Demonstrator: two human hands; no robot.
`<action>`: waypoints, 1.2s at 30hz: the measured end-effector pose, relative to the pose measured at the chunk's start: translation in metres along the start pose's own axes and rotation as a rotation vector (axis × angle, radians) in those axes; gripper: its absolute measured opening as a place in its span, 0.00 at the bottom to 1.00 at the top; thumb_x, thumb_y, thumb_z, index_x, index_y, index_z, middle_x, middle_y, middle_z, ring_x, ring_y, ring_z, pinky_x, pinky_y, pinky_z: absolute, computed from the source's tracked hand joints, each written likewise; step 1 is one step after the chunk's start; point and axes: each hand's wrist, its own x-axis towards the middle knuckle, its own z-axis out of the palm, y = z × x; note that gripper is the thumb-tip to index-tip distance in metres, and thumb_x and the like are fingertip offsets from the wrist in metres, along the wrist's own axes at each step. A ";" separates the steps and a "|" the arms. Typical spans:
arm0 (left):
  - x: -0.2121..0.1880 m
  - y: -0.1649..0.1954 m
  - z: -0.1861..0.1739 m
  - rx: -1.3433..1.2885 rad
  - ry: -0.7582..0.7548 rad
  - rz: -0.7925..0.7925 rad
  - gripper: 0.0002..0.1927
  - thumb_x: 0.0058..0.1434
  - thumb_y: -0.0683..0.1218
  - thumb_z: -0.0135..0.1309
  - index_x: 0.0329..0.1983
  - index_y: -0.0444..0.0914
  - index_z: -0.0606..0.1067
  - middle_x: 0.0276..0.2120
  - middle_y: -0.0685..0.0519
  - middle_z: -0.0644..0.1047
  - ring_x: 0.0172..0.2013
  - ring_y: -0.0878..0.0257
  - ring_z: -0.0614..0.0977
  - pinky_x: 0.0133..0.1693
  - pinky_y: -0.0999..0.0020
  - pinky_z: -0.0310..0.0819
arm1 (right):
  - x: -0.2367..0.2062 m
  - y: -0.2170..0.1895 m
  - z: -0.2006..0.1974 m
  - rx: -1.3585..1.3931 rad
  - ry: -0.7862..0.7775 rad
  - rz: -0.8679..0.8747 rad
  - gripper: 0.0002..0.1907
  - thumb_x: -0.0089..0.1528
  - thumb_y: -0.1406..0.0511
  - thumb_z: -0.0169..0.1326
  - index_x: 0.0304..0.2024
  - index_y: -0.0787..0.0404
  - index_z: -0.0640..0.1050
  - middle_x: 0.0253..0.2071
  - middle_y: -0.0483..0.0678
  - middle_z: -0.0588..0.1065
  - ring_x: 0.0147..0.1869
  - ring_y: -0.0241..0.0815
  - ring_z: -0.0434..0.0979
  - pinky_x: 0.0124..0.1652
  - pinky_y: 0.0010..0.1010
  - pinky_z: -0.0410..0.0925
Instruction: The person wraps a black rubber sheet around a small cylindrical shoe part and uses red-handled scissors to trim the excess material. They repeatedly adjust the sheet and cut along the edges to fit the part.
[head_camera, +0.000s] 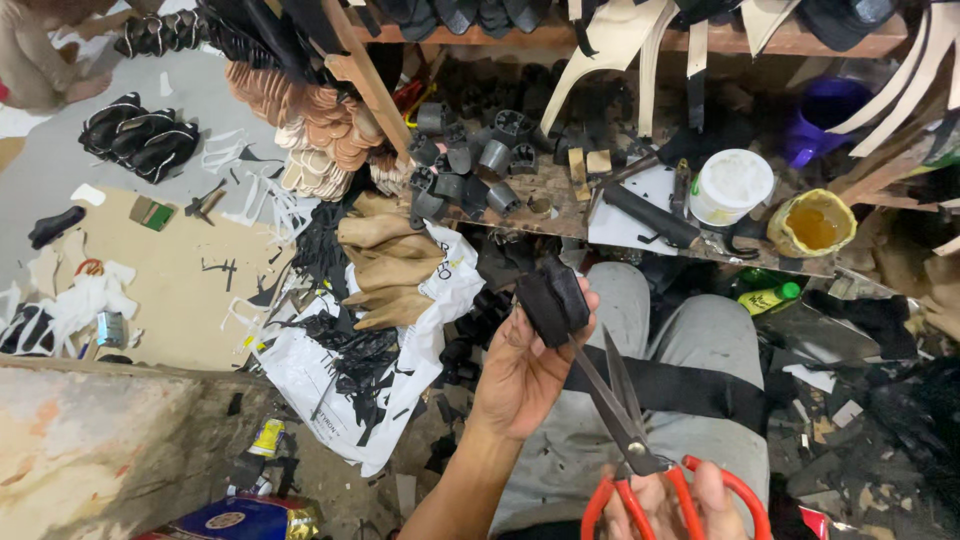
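White lidded tub (731, 186) sitting on the cluttered tabletop (560, 195), yellow glue pot (812, 223) lying just beside it, black plastic heel blocks (470, 165) piling along the tabletop's left part, tan insoles (325, 130) stacking beyond its left edge, white bag (330, 375) of black scraps resting on the floor.

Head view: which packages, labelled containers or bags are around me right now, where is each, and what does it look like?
White plastic bag: floor left of the left hand, crumpled, dark print, black scraps on it.
White tub: bench above the knees, round, lidded.
Green bottle: lying under the bench edge, yellow label.
Blue and gold packet: bottom edge, left, shiny.
Small yellow can: floor, lower left.
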 end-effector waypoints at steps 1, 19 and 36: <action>0.000 0.000 0.000 -0.048 0.023 -0.013 0.34 0.70 0.54 0.53 0.70 0.30 0.60 0.65 0.43 0.70 0.65 0.53 0.73 0.67 0.59 0.69 | -0.002 0.000 0.003 -0.006 0.009 -0.006 0.25 0.54 0.55 0.63 0.48 0.59 0.74 0.25 0.50 0.74 0.26 0.41 0.74 0.29 0.32 0.67; -0.016 -0.004 0.002 0.184 0.139 0.230 0.33 0.61 0.41 0.68 0.66 0.35 0.65 0.57 0.52 0.73 0.54 0.65 0.76 0.50 0.74 0.72 | 0.025 -0.107 0.058 -1.346 0.467 0.137 0.40 0.41 0.40 0.70 0.47 0.55 0.76 0.23 0.51 0.76 0.26 0.54 0.79 0.28 0.44 0.68; -0.018 0.004 0.001 0.212 0.131 0.208 0.34 0.58 0.43 0.70 0.64 0.34 0.65 0.58 0.53 0.73 0.57 0.66 0.77 0.56 0.75 0.74 | 0.018 -0.095 0.044 -1.366 0.426 -0.075 0.40 0.36 0.40 0.72 0.39 0.57 0.77 0.15 0.52 0.71 0.20 0.57 0.75 0.24 0.46 0.67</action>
